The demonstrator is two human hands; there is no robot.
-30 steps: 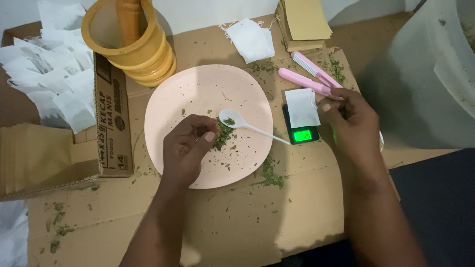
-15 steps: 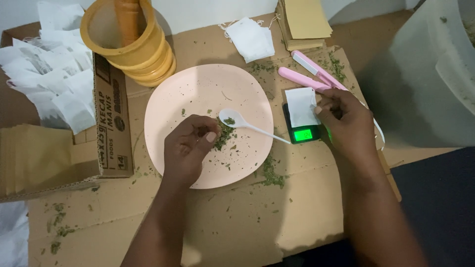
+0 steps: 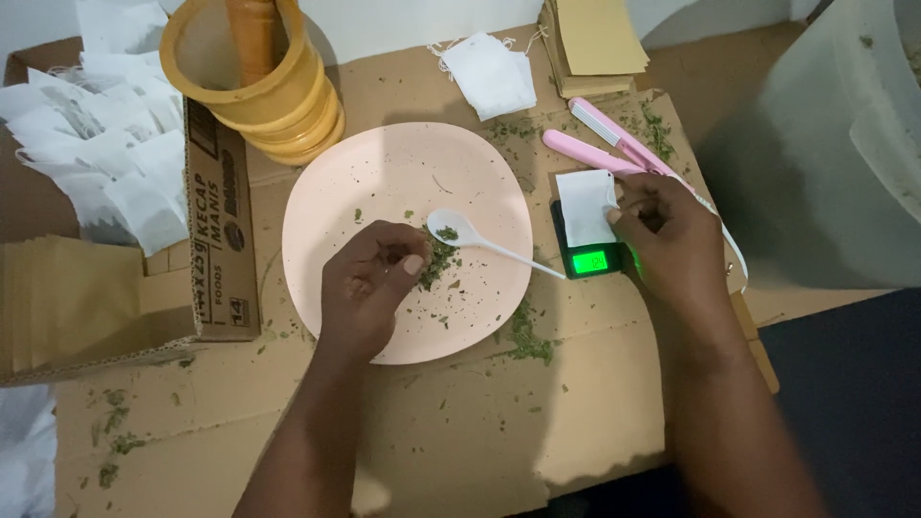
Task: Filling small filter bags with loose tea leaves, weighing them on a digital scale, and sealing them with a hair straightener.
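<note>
- Left hand (image 3: 369,288): grip pinched shut, thumb against fingertips, over the pink plate (image 3: 326,192). It sits right at the small heap of green dried herb (image 3: 439,261); whether flakes are caught in the pinch can't be told.
- White spoon (image 3: 459,228) lies on the plate, bowl at the herb heap and just beside the left fingertips, handle running out toward the scale. Handy for either hand.
- Right hand (image 3: 662,230): fingertips closed on the right edge of the white paper bag (image 3: 585,206), which lies flat on the small black scale (image 3: 587,251). Looks like it is steadying the bag on the pan.
- Scale display glows green, facing the person, so it reads without moving anything.
- Pink sealing tool (image 3: 595,144) lies just behind the scale, partly under the right hand.
- Yellow mortar with pestle (image 3: 251,77) stands behind the plate.
- Cardboard box (image 3: 216,225) to the left, loose white bags (image 3: 106,144) piled behind it.
- Herb crumbs scattered over the cardboard-covered tabletop (image 3: 451,432).
</note>
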